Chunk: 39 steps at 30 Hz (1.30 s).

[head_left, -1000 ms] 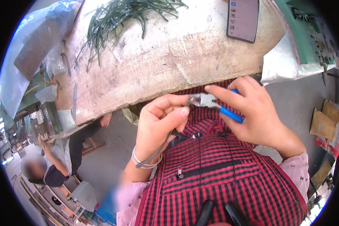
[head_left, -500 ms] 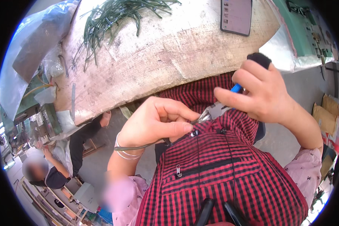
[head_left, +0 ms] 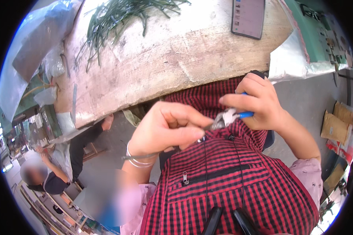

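My left hand [head_left: 164,127] is closed in a pinch, thumb against forefinger, on a thin dark green cord [head_left: 144,156] that trails back across the bracelets at my wrist. In my right hand [head_left: 261,103] is a pair of pliers [head_left: 226,116] with blue handles, the fingers wrapped round them. Blurred by motion, the metal jaws are right beside my left fingertips. Whether they bite on the cord's end cannot be made out. Both hands are over my red and black checked apron [head_left: 223,168], just in front of the table's near edge.
A worn wooden table [head_left: 176,58] spans the far side. On it are a pile of dark green cords [head_left: 119,23] and a phone [head_left: 248,17]. Plastic sheeting [head_left: 39,51] hangs at left; a seated person [head_left: 57,182] is beyond. Cardboard packages [head_left: 335,127] stand at right.
My right hand has moved left and slightly down with the pliers, whose blue handles now look spread apart. My left hand has shifted a little to the right, still pinching.
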{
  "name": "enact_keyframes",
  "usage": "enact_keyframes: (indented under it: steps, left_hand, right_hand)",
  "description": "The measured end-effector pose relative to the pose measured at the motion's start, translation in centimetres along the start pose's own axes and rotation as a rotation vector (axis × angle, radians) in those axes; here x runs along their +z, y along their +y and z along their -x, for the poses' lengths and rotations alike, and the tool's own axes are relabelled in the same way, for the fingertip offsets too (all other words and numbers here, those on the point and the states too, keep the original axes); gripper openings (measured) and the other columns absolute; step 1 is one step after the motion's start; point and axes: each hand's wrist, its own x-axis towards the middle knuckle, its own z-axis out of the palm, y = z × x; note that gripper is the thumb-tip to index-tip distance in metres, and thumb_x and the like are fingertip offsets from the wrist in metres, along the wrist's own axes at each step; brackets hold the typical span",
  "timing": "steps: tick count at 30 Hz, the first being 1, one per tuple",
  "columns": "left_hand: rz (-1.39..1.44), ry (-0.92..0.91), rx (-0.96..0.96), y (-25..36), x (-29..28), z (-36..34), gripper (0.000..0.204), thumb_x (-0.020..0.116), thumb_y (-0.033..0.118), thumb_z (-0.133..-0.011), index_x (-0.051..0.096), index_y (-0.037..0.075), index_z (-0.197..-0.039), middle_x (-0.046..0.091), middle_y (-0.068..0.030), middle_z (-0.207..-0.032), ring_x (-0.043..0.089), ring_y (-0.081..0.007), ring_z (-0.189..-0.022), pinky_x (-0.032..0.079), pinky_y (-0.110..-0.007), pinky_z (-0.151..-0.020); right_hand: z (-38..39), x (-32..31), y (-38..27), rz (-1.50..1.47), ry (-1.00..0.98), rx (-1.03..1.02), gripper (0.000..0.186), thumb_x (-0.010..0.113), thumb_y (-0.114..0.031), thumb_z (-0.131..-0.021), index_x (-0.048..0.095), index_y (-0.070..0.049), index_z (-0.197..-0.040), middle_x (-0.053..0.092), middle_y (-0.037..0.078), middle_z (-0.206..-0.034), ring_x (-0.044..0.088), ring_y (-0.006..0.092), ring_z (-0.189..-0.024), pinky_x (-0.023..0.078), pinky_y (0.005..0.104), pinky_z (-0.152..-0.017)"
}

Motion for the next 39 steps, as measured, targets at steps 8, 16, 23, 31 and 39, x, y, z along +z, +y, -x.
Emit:
enact_keyframes:
  steps: [8, 16, 23, 31, 39]
  left_hand:
    - [0.019, 0.250, 0.087, 0.0, -1.0, 1.7, 0.027, 0.058, 0.006, -0.095, 0.056, 0.000, -0.122, 0.067, -0.0103, -0.082, 0.065, -0.0142, -0.057, 0.046, -0.020, -0.040]
    - [-1.386, 1.236, 0.378, 10.4, -27.6, 0.1, 0.035, 0.079, 0.031, -0.078, 0.073, 0.002, -0.096, 0.067, -0.0125, -0.093, 0.063, -0.0243, -0.086, 0.050, -0.033, -0.081]
    - [-1.123, 1.207, 0.582, 6.4, -26.2, -3.5, 0.020, 0.074, 0.016, -0.077, 0.073, 0.004, -0.093, 0.070, -0.0147, -0.088, 0.067, -0.0239, -0.079, 0.053, -0.034, -0.076]
    - [-0.964, 1.025, 0.209, 5.7, -16.6, -3.4, 0.026, 0.077, 0.028, -0.081, 0.073, 0.003, -0.088, 0.066, -0.0049, -0.073, 0.059, -0.0044, -0.068, 0.044, -0.025, -0.059]
    - [-1.871, 1.444, 0.051, 17.0, -26.2, 8.3, 0.046, 0.065, 0.019, -0.082, 0.061, 0.017, -0.128, 0.070, -0.0139, -0.091, 0.066, -0.0349, -0.085, 0.052, -0.047, -0.073]
  right_hand:
    - [0.7, 0.6, -1.1, -0.546, 0.179, 0.568, 0.038, 0.070, -0.007, -0.081, 0.064, -0.011, -0.119, 0.054, 0.001, -0.083, 0.054, 0.0145, -0.078, 0.044, 0.0298, -0.071]
    - [1.8, 1.5, -2.4, -0.652, -0.067, 0.635, 0.042, 0.070, -0.007, -0.083, 0.059, -0.004, -0.123, 0.063, 0.008, -0.113, 0.059, 0.0181, -0.104, 0.045, 0.0328, -0.093]
    - [2.8, 1.6, -3.0, -0.678, -0.092, 0.832, 0.041, 0.067, -0.004, -0.082, 0.059, -0.003, -0.122, 0.060, 0.004, -0.107, 0.055, 0.0142, -0.099, 0.043, 0.0293, -0.090]
    - [-0.1, 3.5, -1.9, -0.801, -0.165, 0.720, 0.044, 0.071, -0.008, -0.084, 0.059, -0.004, -0.126, 0.065, 0.008, -0.115, 0.059, 0.0163, -0.103, 0.045, 0.0295, -0.092]
    - [0.8, 5.3, -2.7, -0.803, -0.196, 0.714, 0.041, 0.071, -0.005, -0.079, 0.062, -0.006, -0.119, 0.059, -0.001, -0.093, 0.051, 0.0084, -0.079, 0.045, 0.0251, -0.076]
